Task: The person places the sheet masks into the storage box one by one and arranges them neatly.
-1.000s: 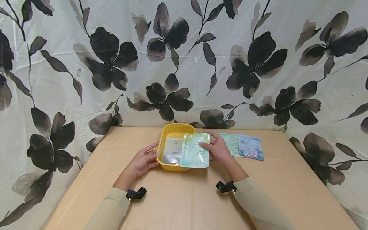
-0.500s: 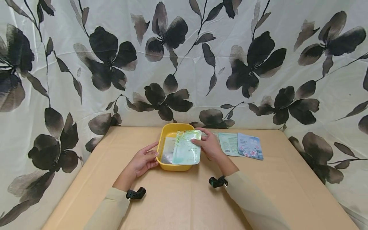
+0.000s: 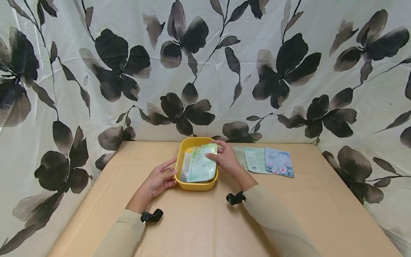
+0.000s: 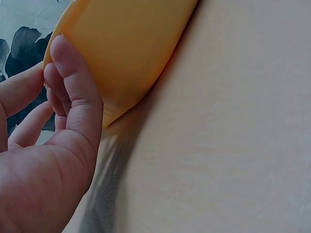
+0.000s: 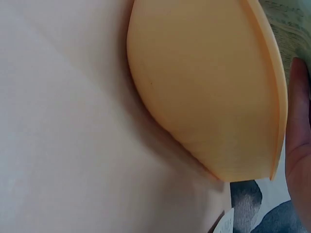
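A yellow plastic basin (image 3: 210,186) stands on the table. At its left side my left hand (image 3: 160,180) grips the rim; in the left wrist view the thumb (image 4: 73,77) lies against the outer wall. My right hand (image 3: 229,160) pinches a pale green sheet mask packet (image 3: 202,166) with leaf print by its right edge. The packet is tilted over the inside of the basin. Beneath it a silvery packet (image 3: 185,167) lies in the basin, mostly covered. In the right wrist view only part of the right hand (image 5: 299,141) shows, beside the basin's rim.
Right of the basin, a blue packet with pink flowers (image 3: 279,163), a light green printed packet (image 3: 257,160) and a paler packet (image 3: 239,156) lie overlapping near the table's back edge. A floral curtain (image 3: 205,71) hangs behind the table (image 3: 199,221).
My right hand has moved left with the green sheet mask packet, from over the basin's right rim to inside its outline. The left hand has stayed at the basin's left side.
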Available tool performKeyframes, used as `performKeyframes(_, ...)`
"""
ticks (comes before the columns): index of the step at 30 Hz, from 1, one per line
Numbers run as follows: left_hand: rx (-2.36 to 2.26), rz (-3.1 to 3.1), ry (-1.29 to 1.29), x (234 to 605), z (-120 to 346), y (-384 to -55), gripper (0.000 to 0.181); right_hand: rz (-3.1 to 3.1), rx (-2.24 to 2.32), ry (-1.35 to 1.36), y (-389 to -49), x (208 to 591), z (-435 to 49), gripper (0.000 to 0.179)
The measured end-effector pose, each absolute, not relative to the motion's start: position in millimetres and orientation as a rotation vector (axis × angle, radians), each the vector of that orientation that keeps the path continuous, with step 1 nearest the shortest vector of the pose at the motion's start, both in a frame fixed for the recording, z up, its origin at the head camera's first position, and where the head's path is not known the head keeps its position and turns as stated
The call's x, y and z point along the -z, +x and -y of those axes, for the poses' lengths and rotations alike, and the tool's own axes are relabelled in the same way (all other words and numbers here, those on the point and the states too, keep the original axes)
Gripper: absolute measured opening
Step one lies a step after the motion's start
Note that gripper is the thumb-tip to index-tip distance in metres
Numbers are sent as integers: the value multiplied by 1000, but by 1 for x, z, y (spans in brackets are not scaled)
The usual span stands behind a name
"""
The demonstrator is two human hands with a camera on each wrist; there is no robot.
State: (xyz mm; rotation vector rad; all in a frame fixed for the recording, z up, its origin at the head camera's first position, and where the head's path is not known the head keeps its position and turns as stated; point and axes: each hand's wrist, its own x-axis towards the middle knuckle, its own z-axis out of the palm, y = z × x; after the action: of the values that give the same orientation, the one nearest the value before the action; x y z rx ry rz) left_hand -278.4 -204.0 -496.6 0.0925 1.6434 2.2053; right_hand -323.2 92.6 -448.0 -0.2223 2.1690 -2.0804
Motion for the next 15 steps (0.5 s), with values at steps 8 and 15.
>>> performKeyframes(8, -2199, -1651, 75, 497, 204, -277, 66, -2286, 1975, -190, -330, 448, -79, 62)
performKeyframes(15, -2198, -1643, 68, 495, 202, -278, 67, -2376, 1872, -169, -333, 444, -72, 54)
